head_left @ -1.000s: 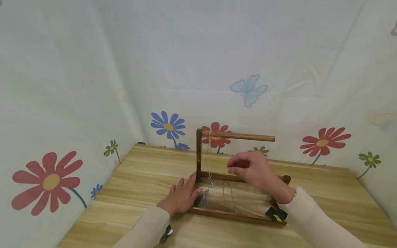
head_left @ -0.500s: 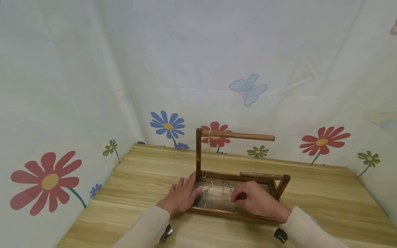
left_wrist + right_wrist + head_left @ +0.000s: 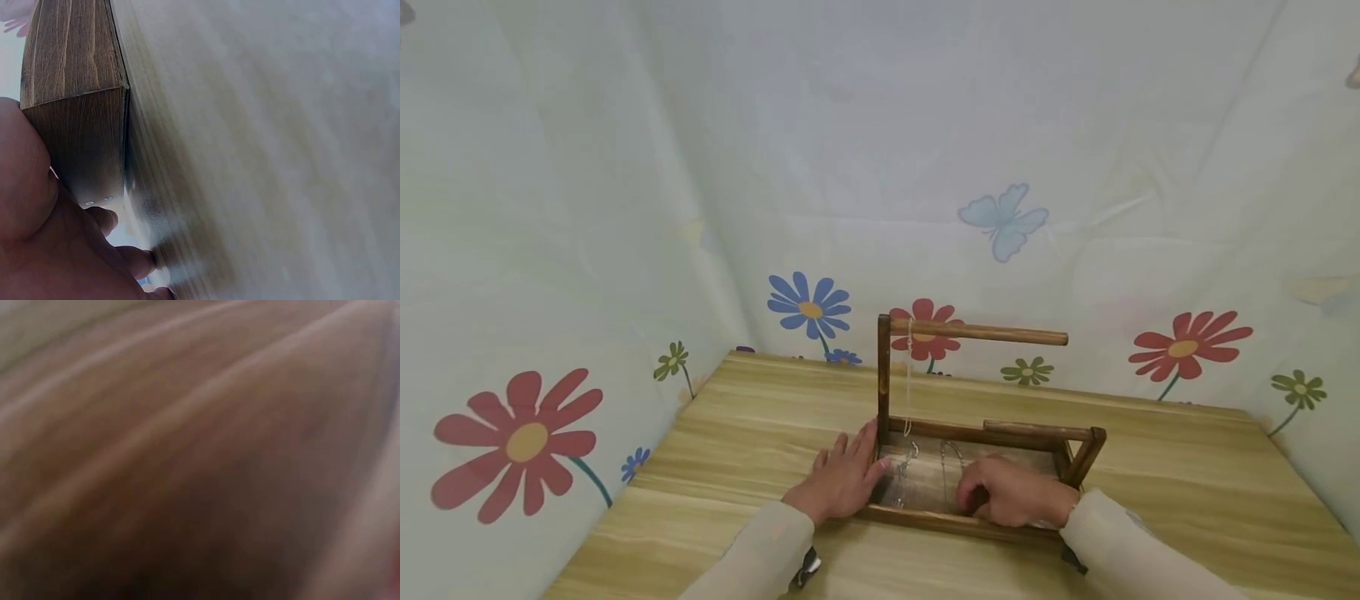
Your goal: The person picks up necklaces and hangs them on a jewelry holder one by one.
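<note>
A dark wooden tray stand [image 3: 910,518] with a post and an upper bar sits on the table. My left hand [image 3: 842,477] rests against its left end, fingers extended and thumb at the rim; the left wrist view shows this hand [image 3: 56,244] touching the wooden end. From the upper bar hangs a thin pale necklace [image 3: 909,383]. Inside the tray lie a silvery chain [image 3: 902,477] at the left and another looped chain [image 3: 943,471] beside it. My right hand [image 3: 1015,492] is down in the tray at that loop, fingers curled; its fingertips are hidden. The right wrist view is blurred.
A shorter wooden arm [image 3: 1037,428] extends leftward from the slanted post [image 3: 1084,458] at the stand's right end. The wood-grain table [image 3: 760,408] reaches back to a flower-printed cloth [image 3: 850,167].
My right hand has come down from beside the hanging necklace into the tray, to the looped chain. The hanging necklace has swung slightly. My left hand has stayed in place.
</note>
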The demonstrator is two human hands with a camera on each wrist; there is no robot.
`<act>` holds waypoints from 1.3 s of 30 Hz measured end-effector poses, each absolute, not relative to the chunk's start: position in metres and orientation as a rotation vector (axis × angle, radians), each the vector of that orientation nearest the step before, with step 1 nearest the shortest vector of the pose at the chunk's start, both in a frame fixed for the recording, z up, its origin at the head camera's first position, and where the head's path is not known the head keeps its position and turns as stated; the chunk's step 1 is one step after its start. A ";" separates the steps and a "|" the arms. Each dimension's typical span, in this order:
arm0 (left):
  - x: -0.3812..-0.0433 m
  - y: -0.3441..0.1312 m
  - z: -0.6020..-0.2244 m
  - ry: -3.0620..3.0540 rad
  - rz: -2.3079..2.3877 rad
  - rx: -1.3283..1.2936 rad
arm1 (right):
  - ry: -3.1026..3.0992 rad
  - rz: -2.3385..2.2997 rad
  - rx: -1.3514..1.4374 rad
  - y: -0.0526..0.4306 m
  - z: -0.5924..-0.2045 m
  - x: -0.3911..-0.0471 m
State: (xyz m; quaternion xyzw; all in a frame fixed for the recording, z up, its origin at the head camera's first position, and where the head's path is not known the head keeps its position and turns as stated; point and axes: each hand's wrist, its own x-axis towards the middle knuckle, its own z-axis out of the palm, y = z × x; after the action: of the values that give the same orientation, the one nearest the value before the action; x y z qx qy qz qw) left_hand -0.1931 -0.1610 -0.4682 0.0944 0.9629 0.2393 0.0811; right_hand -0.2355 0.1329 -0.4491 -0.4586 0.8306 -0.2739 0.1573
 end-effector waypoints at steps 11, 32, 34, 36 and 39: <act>-0.197 -0.162 -0.471 2.883 0.729 0.283 | 2.453 -0.617 -1.315 0.126 -0.454 -0.242; -0.194 -0.158 -0.462 2.872 0.690 0.267 | 2.368 -0.803 -1.250 0.124 -0.442 -0.228; -0.195 -0.158 -0.463 2.875 0.689 0.261 | 2.365 -0.864 -1.218 0.124 -0.438 -0.225; -0.197 -0.159 -0.465 2.874 0.704 0.257 | 2.367 -0.907 -1.213 0.124 -0.435 -0.222; -0.200 -0.161 -0.474 2.867 0.732 0.245 | 2.353 -0.982 -1.217 0.123 -0.433 -0.220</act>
State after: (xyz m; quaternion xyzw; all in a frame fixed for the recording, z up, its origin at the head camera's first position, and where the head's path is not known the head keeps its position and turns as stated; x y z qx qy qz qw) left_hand -0.1998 -0.1609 -0.4737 0.0821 0.9620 0.2457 0.0859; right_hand -0.2196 0.1226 -0.4331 -0.4253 0.8224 -0.3434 0.1577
